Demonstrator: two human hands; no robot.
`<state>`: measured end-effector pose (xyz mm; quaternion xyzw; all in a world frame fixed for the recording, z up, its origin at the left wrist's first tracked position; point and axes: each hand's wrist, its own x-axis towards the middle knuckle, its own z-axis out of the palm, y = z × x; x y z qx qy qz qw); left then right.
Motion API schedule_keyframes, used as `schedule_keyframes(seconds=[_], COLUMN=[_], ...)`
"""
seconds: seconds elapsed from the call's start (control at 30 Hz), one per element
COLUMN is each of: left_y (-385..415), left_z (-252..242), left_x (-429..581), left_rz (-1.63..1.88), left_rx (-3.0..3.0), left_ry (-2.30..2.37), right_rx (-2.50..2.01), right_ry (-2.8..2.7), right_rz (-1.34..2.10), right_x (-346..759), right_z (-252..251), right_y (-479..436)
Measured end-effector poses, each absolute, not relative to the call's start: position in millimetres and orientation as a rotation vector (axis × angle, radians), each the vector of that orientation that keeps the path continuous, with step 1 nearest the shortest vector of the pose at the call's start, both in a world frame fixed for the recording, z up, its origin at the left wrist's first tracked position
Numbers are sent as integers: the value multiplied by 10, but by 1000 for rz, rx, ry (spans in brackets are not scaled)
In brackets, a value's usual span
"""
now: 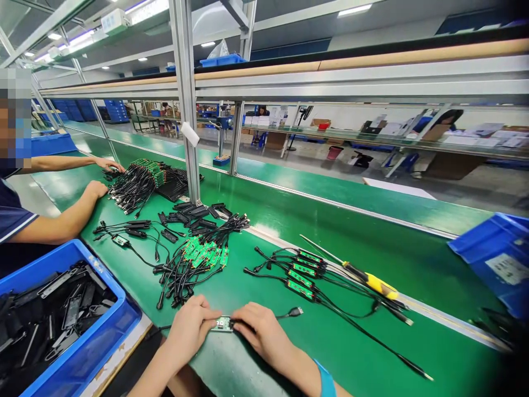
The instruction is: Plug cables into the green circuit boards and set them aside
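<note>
Between my two hands, low over the green bench, is a small circuit board (223, 324) with its face up. My left hand (190, 326) pinches its left end, and my right hand (261, 331) grips its right end, where a dark part shows. A black cable with a USB plug (295, 312) sticks out beyond my right hand. Just past my hands lies a bundle of green circuit boards with black cables (202, 253). To the right, several wired circuit boards (301, 281) lie in a row with their cables trailing.
A yellow-and-black screwdriver (372, 283) lies along the bench's metal strip. Black casings fill a blue bin (119, 300) at left; black plastic parts (194, 215) lie farther back. Another person's arms (70, 215) reach toward a cable pile (140, 182). A metal post (188, 110) stands behind.
</note>
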<state>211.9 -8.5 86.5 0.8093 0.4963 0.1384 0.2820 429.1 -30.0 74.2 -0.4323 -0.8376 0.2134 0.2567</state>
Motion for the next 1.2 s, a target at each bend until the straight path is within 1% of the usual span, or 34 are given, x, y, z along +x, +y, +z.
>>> schedule_keyframes(seconds=[0.17, 0.4, 0.5, 0.63, 0.83, 0.9, 0.93, 1.0, 1.07, 1.1, 1.2], left_y=[-83, -81, -91, -92, -42, -28, -23, -17, -22, -30, -69], left_z=[872, 785, 768, 756, 791, 812, 822, 840, 853, 858, 869], left_x=[2121, 2118, 2131, 2146, 2143, 2139, 2139, 2141, 2146, 2146, 2109], left_rz=[361, 415, 417, 405, 336, 331, 325, 314, 321, 332, 370], left_rx=[2192, 2188, 2165, 2164, 2195, 2188, 2180, 2157, 2129, 2114, 2066], left_ry=[1331, 1334, 1326, 1320, 1273, 1273, 1271, 1265, 1250, 1240, 1175], right_rx=[-1068, -1068, -1082, -1078, -1001, -985, -1020, -1166, -1312, -1339, -1310], right_ry=[-2531, -2646, -2704, -2778, -2884, -2892, -2888, -2809, -2600, -2499, -2357], right_rz=[67, -392, -551, -609, -559, -476, -359, 26, 410, 540, 667], right_x=[4345, 4224, 4172, 4118, 4078, 4122, 4157, 4237, 4292, 4299, 4240], right_z=[726, 717, 710, 758, 853, 860, 870, 914, 969, 987, 970], right_y=[-352, -496, -542, -569, -580, -524, -482, -394, -342, -339, -407])
